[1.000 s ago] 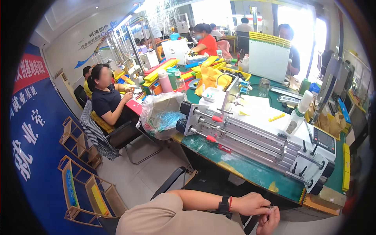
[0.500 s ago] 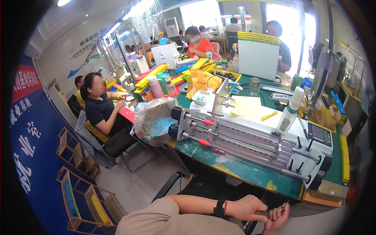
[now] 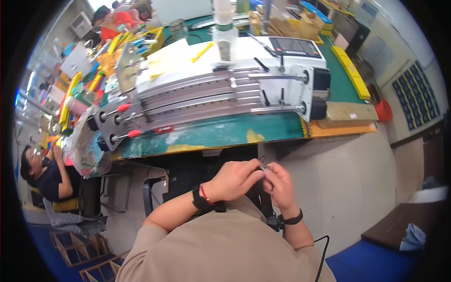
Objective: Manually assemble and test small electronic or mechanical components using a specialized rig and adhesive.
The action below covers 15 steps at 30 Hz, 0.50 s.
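My left hand (image 3: 235,179) and my right hand (image 3: 280,185) meet in front of my body, just off the near edge of the workbench. Between their fingertips sits a small thin grey thing (image 3: 263,167), too small to name. The right thumb and fingers pinch it. My left fingers are closed against it, and what they grip is mostly hidden. Beyond the hands, a long metal-railed machine (image 3: 192,96) with red-tipped handles and black motors lies across the green bench top (image 3: 211,132).
A clear bottle (image 3: 225,44) and a control panel (image 3: 294,47) stand behind the rails. Yellow bars (image 3: 350,73) line the bench's right side, with a red bucket (image 3: 384,111) beyond. At far left a person (image 3: 51,171) sits working by a plastic bag (image 3: 87,148).
My view has swung right and down, bringing both forearms and hands nearer the middle. The fingertips of both hands now meet around the small thing, which earlier stuck out of my right hand.
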### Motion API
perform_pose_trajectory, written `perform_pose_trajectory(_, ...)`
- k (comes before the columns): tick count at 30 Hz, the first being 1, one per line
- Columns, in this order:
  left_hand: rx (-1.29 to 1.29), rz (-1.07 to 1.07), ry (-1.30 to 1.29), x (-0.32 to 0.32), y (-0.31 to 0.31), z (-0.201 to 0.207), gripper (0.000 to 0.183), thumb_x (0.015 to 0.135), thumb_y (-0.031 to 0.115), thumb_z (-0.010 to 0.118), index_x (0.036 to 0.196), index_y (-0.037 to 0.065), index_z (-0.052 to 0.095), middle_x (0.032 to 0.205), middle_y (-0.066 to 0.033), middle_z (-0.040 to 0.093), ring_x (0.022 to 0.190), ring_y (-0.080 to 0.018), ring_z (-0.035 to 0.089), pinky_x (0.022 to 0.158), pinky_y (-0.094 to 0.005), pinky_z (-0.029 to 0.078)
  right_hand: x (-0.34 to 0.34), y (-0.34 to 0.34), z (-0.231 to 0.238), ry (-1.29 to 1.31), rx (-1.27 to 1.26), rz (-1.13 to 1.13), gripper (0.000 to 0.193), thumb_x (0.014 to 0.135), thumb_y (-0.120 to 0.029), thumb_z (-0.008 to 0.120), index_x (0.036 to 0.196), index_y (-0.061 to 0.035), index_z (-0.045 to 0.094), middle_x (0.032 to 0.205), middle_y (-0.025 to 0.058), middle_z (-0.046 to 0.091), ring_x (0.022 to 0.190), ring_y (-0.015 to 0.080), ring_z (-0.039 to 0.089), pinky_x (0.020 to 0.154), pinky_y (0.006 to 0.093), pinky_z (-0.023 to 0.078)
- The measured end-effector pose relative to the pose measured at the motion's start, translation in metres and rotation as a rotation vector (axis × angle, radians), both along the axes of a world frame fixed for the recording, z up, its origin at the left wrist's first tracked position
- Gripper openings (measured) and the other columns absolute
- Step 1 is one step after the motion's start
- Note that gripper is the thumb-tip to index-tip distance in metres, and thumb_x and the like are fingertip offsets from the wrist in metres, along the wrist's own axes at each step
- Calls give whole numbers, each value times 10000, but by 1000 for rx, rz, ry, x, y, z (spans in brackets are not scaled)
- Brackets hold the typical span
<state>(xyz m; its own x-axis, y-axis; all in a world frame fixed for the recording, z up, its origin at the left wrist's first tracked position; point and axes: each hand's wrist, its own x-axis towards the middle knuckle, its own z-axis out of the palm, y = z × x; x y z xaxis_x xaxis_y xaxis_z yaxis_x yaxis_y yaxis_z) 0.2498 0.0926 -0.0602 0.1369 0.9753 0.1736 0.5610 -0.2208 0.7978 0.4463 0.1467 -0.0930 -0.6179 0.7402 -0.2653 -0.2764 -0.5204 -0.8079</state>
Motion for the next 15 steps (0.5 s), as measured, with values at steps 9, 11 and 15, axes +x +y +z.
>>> perform_pose_trajectory(9,73,116,143,11,6,-3,354,975,336,787,766,75,672,608,-120,563,557,-350,556,511,-420,406,10,-11,0,65,-54,-1,103,1145,-131,516,1071,-74,560,678,-69,419,529,24,318,492,231,255)
perform_pose_trajectory(11,84,116,148,11,4,-3,376,973,346,789,753,71,657,603,-121,559,554,-352,554,508,-420,404,8,-17,2,110,-70,-59,109,1149,-129,503,1068,-77,552,662,-68,411,517,28,315,489,232,253)
perform_pose_trajectory(15,166,112,61,13,6,-6,445,970,359,796,703,57,606,598,-124,551,553,-353,555,505,-422,402,12,-12,4,75,-50,6,129,1151,-133,497,1047,-79,551,658,-68,411,515,31,321,486,234,254)
